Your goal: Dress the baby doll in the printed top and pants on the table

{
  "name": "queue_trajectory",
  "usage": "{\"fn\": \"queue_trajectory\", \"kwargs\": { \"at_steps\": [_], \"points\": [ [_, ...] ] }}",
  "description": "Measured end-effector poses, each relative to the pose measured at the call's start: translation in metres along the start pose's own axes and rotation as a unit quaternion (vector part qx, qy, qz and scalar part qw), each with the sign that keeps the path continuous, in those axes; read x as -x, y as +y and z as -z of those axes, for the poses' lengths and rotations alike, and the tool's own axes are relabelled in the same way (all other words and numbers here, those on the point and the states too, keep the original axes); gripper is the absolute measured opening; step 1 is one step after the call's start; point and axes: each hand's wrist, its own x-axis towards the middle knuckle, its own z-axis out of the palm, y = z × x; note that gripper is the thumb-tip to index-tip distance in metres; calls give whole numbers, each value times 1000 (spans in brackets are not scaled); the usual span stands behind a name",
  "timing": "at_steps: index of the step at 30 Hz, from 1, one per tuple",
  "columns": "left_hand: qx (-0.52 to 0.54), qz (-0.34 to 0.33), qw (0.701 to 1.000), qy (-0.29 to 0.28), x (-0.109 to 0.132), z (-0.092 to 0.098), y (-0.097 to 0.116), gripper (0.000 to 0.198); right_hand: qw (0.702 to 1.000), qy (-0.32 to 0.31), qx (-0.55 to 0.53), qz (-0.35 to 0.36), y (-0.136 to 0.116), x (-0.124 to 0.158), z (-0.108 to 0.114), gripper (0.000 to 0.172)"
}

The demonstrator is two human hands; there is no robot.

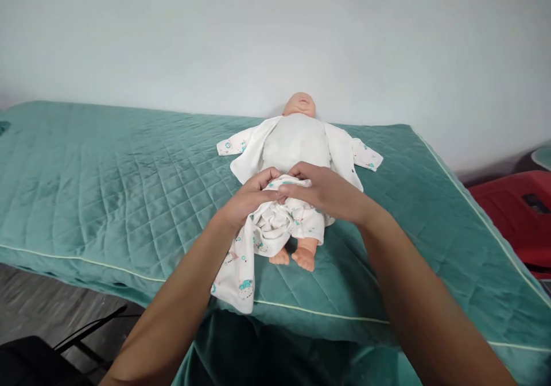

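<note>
A baby doll (300, 105) lies on its back, head toward the wall and bare feet toward me. Its white jacket (342, 145) with printed sleeves is spread wide to both sides. Over its lower body my left hand (252, 196) and my right hand (323, 192) meet, both closed on bunched white printed baby pants (273, 231). One pant leg surrounds the doll's leg on the right, with the foot showing below. The other leg of the pants hangs flat to the left, near the mattress edge. My fingertips are partly hidden in the cloth.
The doll rests on a green quilted mattress (129, 173) set against a pale wall (241, 41). Beyond the right edge is a red plastic object (512, 213). A black item (38, 363) with a thin bar stands on the floor at lower left.
</note>
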Motion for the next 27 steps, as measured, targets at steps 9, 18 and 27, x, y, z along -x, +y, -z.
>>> {"fn": "queue_trajectory", "kwargs": {
  "at_steps": [9,18,27],
  "points": [
    [116,-2,991,-72,-6,27,-16,43,918,-69,-391,12,35,-30,-10,25],
    [127,-9,991,-51,-6,27,-17,38,859,-105,-498,56,46,-30,-10,24],
    [138,-25,990,-13,-7,24,-18,40,885,-75,-459,15,43,-25,-8,30]
  ]
}}
